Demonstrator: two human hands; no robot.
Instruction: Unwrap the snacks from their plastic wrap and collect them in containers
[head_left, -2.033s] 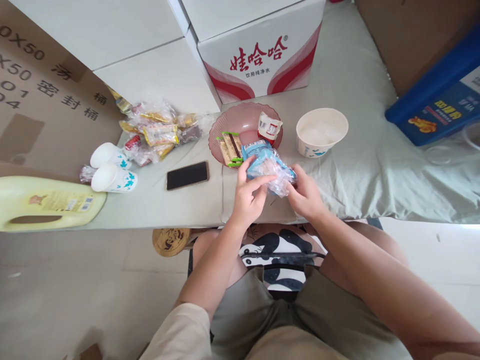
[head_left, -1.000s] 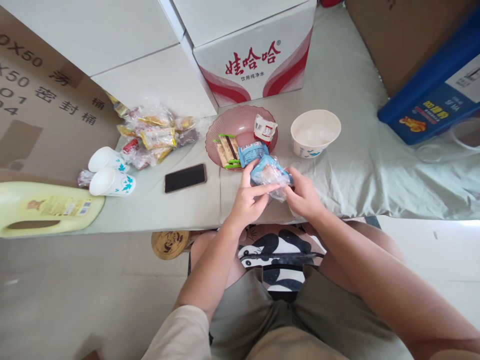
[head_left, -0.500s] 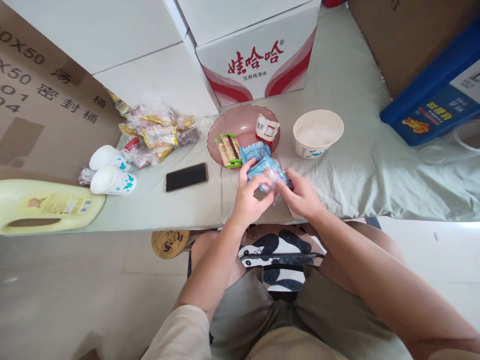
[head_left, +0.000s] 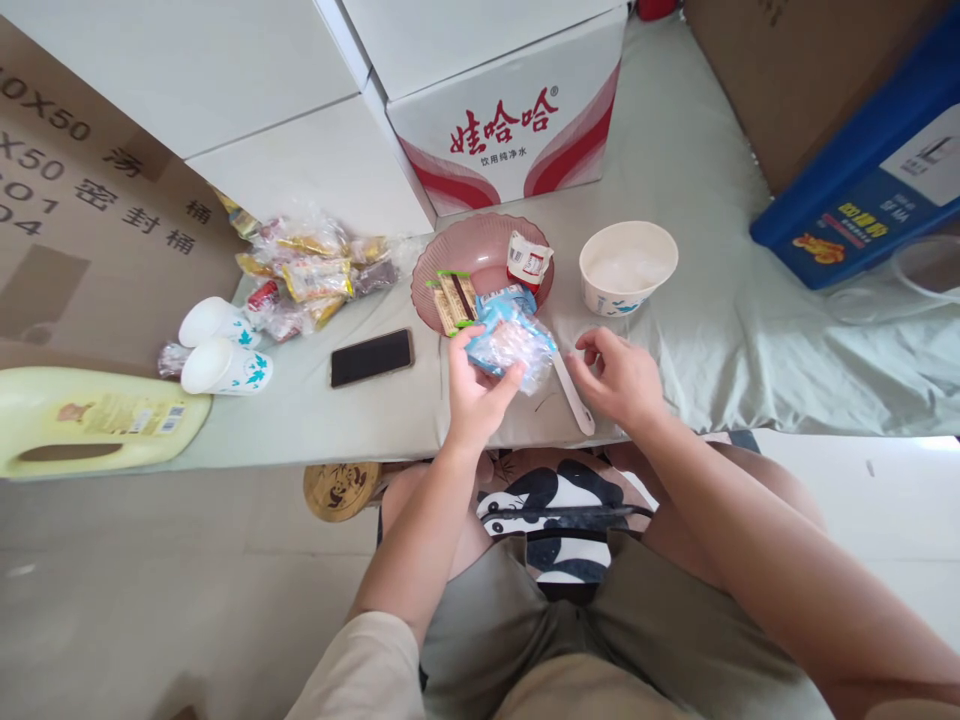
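Note:
In the head view my left hand (head_left: 480,385) grips a crinkled blue and clear snack wrapper (head_left: 517,345) between thumb and fingers, above the front rim of a pink scalloped plate (head_left: 439,255). To the right, my right hand (head_left: 619,375) is apart from the wrapper, fingers loosely bent and nothing seen in them. Between the hands a white handle (head_left: 576,400) with a hole in its end lies on the cloth; its other end is hidden. On the plate are green-edged biscuit packets (head_left: 454,300), a blue packet and a red-and-white packet (head_left: 527,260).
Behind my right hand stands a white paper bowl (head_left: 628,265) with pale contents. Leftward lie a phone (head_left: 372,358), a heap of wrapped snacks (head_left: 311,265), two paper cups (head_left: 225,365) and a yellow jug (head_left: 97,420). Cartons (head_left: 510,140) and a blue container (head_left: 855,190) stand behind.
My right hand has let go of the wrapper and moved slightly right. My left hand has shifted left with the wrapper, now more crumpled, and the white handle has come into view.

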